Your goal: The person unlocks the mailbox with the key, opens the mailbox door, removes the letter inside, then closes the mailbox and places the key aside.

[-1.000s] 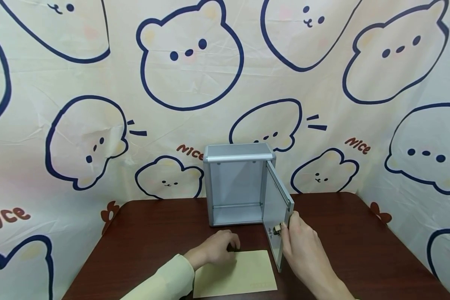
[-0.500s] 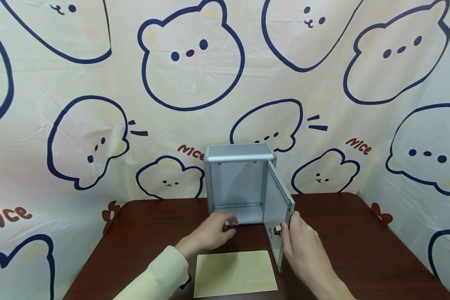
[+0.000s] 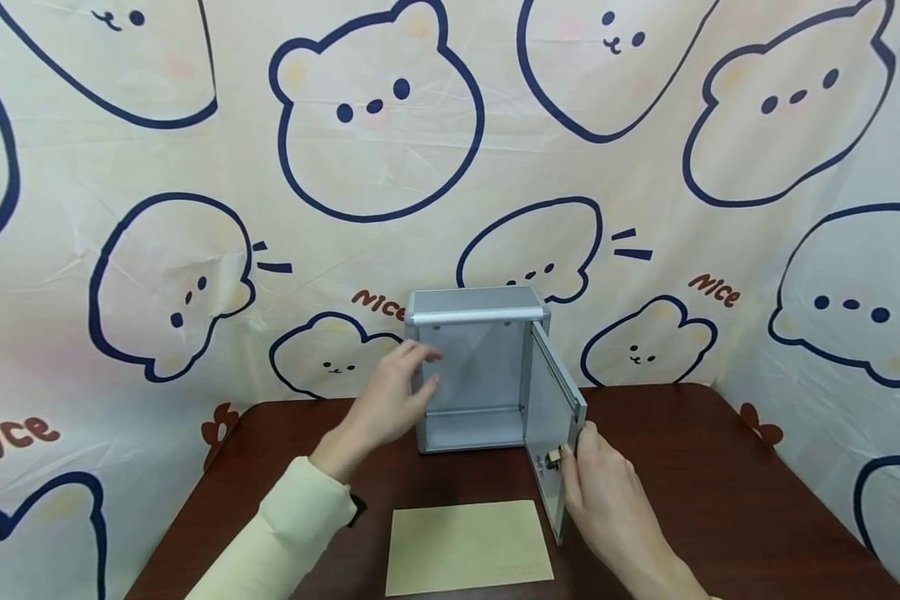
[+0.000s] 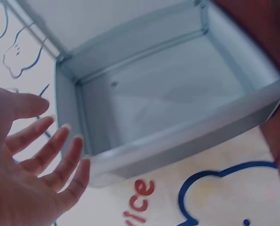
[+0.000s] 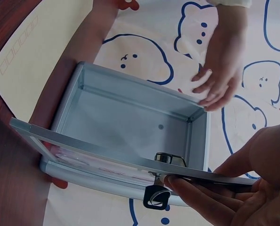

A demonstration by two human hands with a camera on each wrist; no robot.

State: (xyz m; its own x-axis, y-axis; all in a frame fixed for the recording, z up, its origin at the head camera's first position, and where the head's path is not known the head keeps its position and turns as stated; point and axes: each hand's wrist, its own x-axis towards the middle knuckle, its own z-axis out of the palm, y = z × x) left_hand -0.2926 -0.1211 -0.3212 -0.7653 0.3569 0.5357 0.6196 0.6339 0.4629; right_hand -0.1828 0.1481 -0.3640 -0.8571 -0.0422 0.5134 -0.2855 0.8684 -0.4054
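Observation:
A silver-grey metal cabinet stands at the back of the table with its door swung out to the right. My right hand grips the door's free edge, thumb on one face and fingers on the other, near the brass-coloured lock. In the right wrist view a key with a dark head sits at the lock. My left hand is in front of the cabinet's left side, fingers spread and loosely bent, holding nothing. From the left wrist view, its fingertips appear close to the cabinet's rim; contact cannot be told.
A pale yellow envelope lies flat on the dark red-brown table, in front of the cabinet. Printed boxes run along one of its edges. Behind and at both sides hangs a cream cloth with bear drawings.
My left hand has left the envelope and risen up and leftward to the cabinet's left side. The right hand and the door stay where they were.

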